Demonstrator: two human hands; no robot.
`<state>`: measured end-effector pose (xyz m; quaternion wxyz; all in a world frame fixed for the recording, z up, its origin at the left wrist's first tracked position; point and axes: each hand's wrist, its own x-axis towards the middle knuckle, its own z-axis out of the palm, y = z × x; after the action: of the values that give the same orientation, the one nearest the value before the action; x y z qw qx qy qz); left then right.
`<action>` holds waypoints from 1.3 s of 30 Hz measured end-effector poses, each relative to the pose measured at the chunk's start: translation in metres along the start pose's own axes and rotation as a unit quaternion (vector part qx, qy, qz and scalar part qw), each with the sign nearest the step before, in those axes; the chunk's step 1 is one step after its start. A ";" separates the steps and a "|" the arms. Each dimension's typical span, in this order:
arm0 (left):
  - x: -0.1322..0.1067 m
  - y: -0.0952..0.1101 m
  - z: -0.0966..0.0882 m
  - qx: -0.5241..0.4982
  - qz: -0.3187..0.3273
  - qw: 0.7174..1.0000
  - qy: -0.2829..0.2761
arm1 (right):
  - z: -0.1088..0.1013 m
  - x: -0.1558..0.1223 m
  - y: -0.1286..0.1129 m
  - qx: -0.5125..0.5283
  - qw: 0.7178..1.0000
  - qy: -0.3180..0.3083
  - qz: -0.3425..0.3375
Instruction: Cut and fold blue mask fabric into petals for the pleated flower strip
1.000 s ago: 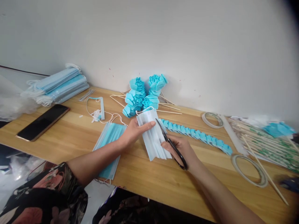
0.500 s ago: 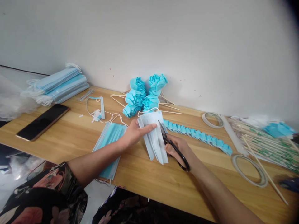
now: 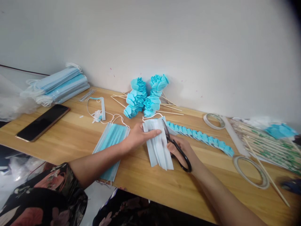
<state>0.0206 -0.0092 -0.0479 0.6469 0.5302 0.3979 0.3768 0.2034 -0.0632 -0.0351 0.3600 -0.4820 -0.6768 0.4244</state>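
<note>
Between thumb and fingers, my left hand (image 3: 141, 137) pinches a pale face mask (image 3: 158, 152) just above the table, its thumb flat across the upper part. An ear loop shows at the mask's top. My right hand (image 3: 182, 149) grips black-handled scissors (image 3: 176, 147) by their loops. The blades lie along the mask's upper right edge; whether they are parted I cannot tell. Under my left forearm lie more blue masks (image 3: 115, 135) with white loops. Just behind my right hand runs a strip of folded blue petals (image 3: 199, 136).
Blue mask-fabric flowers (image 3: 137, 95) on sticks lean by the wall. A stack of masks (image 3: 61, 84) and a phone (image 3: 43, 122) lie left. At right are tape rolls (image 3: 213, 121), a bundle of sticks (image 3: 265, 144) and a loose stick (image 3: 268, 172). Cut scraps (image 3: 97, 115) lie behind the masks.
The held mask and my left hand have shifted slightly right and down. The scissors have tilted a little and their blades have moved slightly right, still at the mask's edge.
</note>
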 end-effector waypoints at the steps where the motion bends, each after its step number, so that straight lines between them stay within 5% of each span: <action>1: 0.000 0.000 0.000 -0.001 -0.002 1.000 0.001 | 0.000 0.000 0.000 0.001 1.000 -0.001 -0.002; 39: 0.002 -0.003 -0.001 -0.003 -0.013 1.000 -0.015 | 0.004 0.000 0.000 -0.012 0.999 0.031 -0.021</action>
<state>0.0211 -0.0077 -0.0515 0.6596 0.5285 0.3937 0.3614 0.1997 -0.0639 -0.0362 0.3832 -0.4851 -0.6804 0.3936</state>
